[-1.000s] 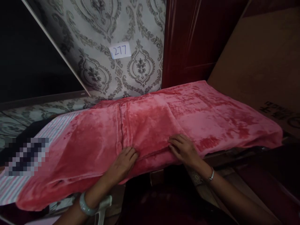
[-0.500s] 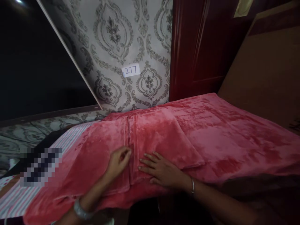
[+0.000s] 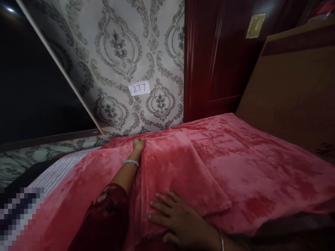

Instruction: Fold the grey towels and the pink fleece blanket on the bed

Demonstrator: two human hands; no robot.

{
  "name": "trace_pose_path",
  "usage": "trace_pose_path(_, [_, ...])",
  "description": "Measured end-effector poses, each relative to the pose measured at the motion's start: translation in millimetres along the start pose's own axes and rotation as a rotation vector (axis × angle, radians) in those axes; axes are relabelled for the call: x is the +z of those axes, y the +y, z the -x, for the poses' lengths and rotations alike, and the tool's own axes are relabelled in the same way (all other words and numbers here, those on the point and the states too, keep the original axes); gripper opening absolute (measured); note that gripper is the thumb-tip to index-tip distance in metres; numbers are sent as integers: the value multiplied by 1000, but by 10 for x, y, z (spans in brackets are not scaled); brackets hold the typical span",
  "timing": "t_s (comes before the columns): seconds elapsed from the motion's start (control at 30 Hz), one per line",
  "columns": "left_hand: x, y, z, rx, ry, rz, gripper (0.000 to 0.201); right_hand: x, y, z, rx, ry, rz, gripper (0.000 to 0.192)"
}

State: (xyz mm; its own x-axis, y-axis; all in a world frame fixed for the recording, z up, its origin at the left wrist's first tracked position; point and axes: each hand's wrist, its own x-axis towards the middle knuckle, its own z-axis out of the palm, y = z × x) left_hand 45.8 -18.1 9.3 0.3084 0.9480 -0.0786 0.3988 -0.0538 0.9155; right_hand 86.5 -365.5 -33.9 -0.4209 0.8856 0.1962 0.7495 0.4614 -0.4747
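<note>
A pink plush blanket (image 3: pixel 225 160) is spread over the surface in front of me, with folded flaps meeting along a line near its middle. My left hand (image 3: pixel 139 143) reaches to the far end of that line, its fingers closed on the blanket's edge; the fingertips are partly hidden. On the near part of the right folded flap (image 3: pixel 172 164), my right hand (image 3: pixel 180 219) lies flat, fingers spread. The left flap (image 3: pixel 104 164) is partly covered by my left forearm and dark red sleeve.
Behind the blanket stands a patterned wallpaper wall (image 3: pixel 125 42) with a paper label (image 3: pixel 140 88) reading 277. A dark screen-like panel (image 3: pixel 39 87) leans at left. Right are a dark red door (image 3: pixel 209 69) and large cardboard (image 3: pixel 293 90). Striped cloth (image 3: pixel 62 170) shows at left.
My left hand has moved away from me along the fold line to the blanket's far edge. My right hand stays flat on the right flap. The view has shifted slightly.
</note>
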Motion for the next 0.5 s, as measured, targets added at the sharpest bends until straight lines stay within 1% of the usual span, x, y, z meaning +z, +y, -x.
trace_pose_path(0.07, [63,-51,-80,23,100,-163,30,-2,12,0,-4,-3,-8,62])
trace_pose_path(0.1, [76,-66,-108,31,132,-243,28,-2,19,-1,-7,-3,-7,61])
trace_pose_path(0.17, [68,-63,-147,45,149,-382,23,0,31,-5,-8,0,-5,60])
trace_pose_path(0.23, [35,-1,-156,64,141,-498,22,3,35,-11,-6,-6,-7,60])
trace_pose_path(0.3, [16,104,-124,120,137,-591,29,2,22,-9,0,-17,-11,61])
trace_pose_path(0.37, [50,208,-34,219,134,-663,42,-22,-11,4,8,-18,-20,61])
trace_pose_path(0.43, [145,258,113,320,122,-718,51,-102,-46,12,2,-9,-34,61])
trace_pose_path(0.5, [278,229,299,367,114,-761,58,-275,-46,-22,5,28,-55,57])
